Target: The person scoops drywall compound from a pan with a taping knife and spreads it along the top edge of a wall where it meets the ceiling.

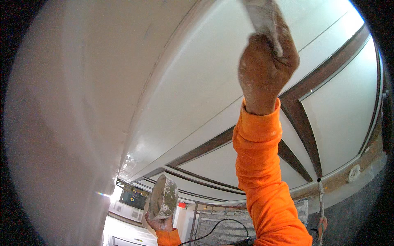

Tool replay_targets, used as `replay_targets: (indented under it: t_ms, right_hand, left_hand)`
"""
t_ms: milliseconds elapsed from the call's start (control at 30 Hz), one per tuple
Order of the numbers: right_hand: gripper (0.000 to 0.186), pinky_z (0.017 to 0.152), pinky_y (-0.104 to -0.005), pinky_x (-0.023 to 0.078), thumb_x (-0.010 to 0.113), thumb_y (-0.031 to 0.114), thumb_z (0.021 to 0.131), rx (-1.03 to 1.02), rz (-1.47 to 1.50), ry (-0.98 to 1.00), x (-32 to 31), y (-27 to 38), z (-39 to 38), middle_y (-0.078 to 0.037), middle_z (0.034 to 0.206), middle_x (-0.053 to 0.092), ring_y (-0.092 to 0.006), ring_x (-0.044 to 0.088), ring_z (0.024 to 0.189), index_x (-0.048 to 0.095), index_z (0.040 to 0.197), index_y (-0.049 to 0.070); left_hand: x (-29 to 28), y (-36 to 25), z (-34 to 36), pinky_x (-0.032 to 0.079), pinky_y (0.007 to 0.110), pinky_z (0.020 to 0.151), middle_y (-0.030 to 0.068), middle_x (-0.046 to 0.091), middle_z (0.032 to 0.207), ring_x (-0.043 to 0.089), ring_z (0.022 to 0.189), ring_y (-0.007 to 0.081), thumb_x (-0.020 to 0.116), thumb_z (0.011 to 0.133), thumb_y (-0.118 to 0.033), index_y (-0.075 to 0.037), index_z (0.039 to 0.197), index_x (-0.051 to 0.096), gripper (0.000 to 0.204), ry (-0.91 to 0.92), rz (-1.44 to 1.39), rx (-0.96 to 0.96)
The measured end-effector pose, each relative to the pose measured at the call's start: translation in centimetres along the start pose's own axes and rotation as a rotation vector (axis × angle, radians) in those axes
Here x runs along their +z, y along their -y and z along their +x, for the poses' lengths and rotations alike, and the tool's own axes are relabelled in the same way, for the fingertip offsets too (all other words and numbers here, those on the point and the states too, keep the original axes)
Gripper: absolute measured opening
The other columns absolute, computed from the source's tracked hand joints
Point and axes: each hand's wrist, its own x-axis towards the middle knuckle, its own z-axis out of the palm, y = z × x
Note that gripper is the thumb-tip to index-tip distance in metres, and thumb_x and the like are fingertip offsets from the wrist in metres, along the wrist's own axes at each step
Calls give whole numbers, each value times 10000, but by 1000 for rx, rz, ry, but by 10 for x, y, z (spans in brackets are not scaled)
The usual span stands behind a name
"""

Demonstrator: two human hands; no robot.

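My right hand (264,71) is raised high in front of me at the top of the view, its orange sleeve reaching up from below. The fingers are closed around a whitish, plaster-smeared putty knife (262,17). Its far end is blurred and runs out of the picture, so I cannot tell whether it touches the white surface behind. Lower left, my left hand (162,223) grips a round, plaster-crusted bowl (169,197) from beneath. The bowl is tilted, and its contents are hard to make out. White specks dot my right hand and wrist.
A broad pale surface (78,94) fills the left side. White ceiling panels (197,86) with dark brown strips (305,123) stretch overhead. Below are metal scaffold bars (195,217), a black cable (221,221), a grey wall (349,209) and a plaster-spattered pole (321,201).
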Motion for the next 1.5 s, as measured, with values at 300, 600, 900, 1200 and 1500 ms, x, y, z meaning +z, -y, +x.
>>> replay_targets:
  t_ms: [300,600,900,1200,1500]
  right_hand:
    - [448,951,-361,438,420,-158,769,-120,-221,50,60,24,-84,-190,1183,563,-275,556,1098,542,1176,-18]
    - [626,984,-429,377,496,-145,582,176,-215,190,91,59,-201,-141,1222,548,-333,501,1145,575,1163,73]
    - [473,843,-312,497,489,-81,809,66,-330,117,87,46,-209,-267,1297,428,-292,497,1174,421,1273,-14]
    - [797,1049,-442,288,494,-108,615,209,-261,225,168,33,-323,-263,1418,242,-366,235,1333,304,1376,33]
    - [301,684,-264,420,551,1,771,364,73,-569,68,14,-249,-91,963,605,-154,550,800,573,1070,18]
  left_hand:
    - [-37,3,38,335,576,974,182,490,1269,466,1149,379,545,743,-382,-15,1238,482,619,63,41,18]
    - [-59,-8,111,332,571,990,182,469,1293,439,1189,377,497,785,-376,-25,1255,469,588,126,124,22]
    - [-49,0,117,308,573,1010,197,443,1313,407,1207,395,536,775,-326,-14,1264,463,585,181,-117,-128]
    - [-60,-28,101,382,551,946,186,517,1233,489,1125,360,488,790,-342,-2,1190,521,526,-33,-29,-19]
    - [-106,-63,95,409,575,886,162,520,1220,494,1095,362,495,831,-358,-46,1168,534,461,-162,-60,106]
